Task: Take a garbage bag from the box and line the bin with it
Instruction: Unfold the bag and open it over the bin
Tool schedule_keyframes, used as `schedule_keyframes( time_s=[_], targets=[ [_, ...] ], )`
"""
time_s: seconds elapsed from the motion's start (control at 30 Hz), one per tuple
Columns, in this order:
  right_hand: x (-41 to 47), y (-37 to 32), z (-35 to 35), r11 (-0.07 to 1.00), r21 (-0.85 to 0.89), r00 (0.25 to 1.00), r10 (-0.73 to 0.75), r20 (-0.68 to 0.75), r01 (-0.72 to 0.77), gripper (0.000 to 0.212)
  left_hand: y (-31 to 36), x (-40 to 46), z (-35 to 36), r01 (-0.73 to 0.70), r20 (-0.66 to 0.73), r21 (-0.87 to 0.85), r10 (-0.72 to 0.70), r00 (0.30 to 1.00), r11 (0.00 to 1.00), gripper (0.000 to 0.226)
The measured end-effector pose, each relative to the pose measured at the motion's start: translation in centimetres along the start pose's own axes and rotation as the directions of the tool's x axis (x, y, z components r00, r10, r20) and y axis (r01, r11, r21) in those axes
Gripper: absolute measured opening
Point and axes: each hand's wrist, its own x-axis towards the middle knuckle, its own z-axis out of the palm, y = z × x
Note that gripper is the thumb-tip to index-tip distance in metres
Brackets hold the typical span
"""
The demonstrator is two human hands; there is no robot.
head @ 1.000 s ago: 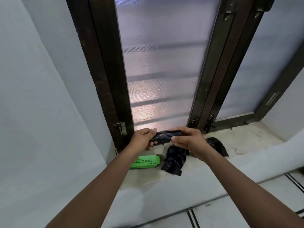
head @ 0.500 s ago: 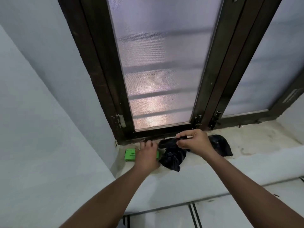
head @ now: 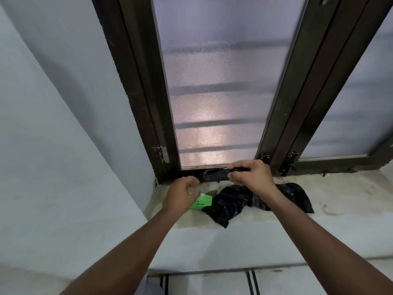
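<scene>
My right hand (head: 253,174) pinches a folded black garbage bag (head: 214,175) and holds it just above the sill, against the bottom of the window frame. My left hand (head: 181,193) is curled over the left end of the small green bag box (head: 203,202), which lies on the sill and is half hidden by the hand. Its fingertips are close to the free end of the folded bag. A crumpled black bag (head: 229,204) lies beside the box, below my right hand. No bin is in view.
Another black plastic bundle (head: 297,196) lies on the stained window sill (head: 340,194) behind my right wrist. A dark-framed frosted window (head: 217,92) rises behind the sill. A white wall (head: 53,124) closes in on the left, and tiled floor (head: 212,282) lies below.
My left hand let go of the folded bag and dropped onto the green box. My right hand kept the bag, dipping towards the sill and then rising slightly. The view has tilted and moved closer.
</scene>
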Motion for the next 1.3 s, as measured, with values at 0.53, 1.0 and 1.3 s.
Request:
schedule_keyframes(
  time_s=[0.53,1.0,1.3],
  targets=[
    [0.0,1.7,-0.2,0.987,0.125,0.994,0.108,-0.028,-0.103,0.023,-0.5,1.3,-1.0,0.144,-0.183,-0.125,-0.166,0.969,0.982,0.04],
    [-0.8,-5.1,-0.5,0.944,0.315,0.995,-0.08,-0.063,0.096,0.022,4.8,1.0,-1.2,0.019,-0.278,-0.408,-0.144,0.95,0.913,0.027],
    [-1.7,-4.6,-2.4,0.958,-0.255,0.99,-0.143,-0.023,0.132,0.026,5.5,0.4,1.8,0.048,-0.017,-0.385,-0.059,0.998,0.922,0.023]
  ],
)
